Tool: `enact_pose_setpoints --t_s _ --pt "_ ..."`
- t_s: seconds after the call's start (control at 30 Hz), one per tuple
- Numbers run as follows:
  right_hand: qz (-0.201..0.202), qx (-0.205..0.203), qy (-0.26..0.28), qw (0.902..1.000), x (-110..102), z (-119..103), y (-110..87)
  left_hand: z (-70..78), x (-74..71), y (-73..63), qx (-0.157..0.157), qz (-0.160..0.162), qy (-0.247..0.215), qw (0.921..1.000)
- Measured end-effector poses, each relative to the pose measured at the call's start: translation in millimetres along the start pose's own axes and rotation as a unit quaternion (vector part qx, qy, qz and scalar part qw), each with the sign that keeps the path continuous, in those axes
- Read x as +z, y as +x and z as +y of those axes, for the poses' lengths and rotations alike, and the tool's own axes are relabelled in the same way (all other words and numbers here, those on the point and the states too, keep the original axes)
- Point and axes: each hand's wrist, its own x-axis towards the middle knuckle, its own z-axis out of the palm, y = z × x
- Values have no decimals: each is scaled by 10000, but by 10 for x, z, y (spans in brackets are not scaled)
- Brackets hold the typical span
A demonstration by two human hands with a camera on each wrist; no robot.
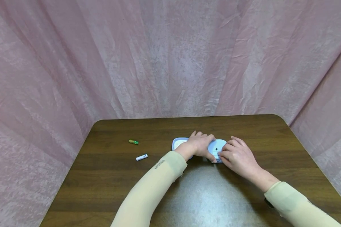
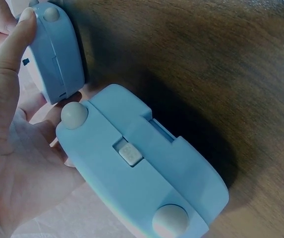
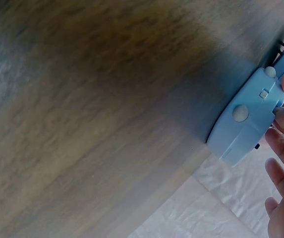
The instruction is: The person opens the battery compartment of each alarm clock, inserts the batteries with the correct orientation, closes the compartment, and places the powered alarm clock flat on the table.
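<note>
Light-blue device (image 1: pixel 219 144): in the head view, its dark-spotted flat face shows right of the white-faced unit (image 1: pixel 178 143). Fingers of the left hand (image 1: pixel 200 145) clamp its edges; those of the right hand (image 1: pixel 238 154) touch it, pinching or not I cannot tell. Left wrist view: rounded body, pale knobs, beyond the unit. Right wrist view: two knobs and a small pale square on its side.

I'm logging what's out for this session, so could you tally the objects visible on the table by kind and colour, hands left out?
Light-blue devices: 2
Green battery: 1
White battery: 1
Total: 4
</note>
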Motion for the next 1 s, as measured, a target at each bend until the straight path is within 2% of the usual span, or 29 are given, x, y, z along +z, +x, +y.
enact_pose_setpoints --t_s 0.3,1.0 --pt "-90 -23 -57 9999 -4 7 -3 2 -6 -2 18 7 25 10000" --pt "113 -99 -115 9998 -33 24 17 8 -16 0 17 -30 -8 10000"
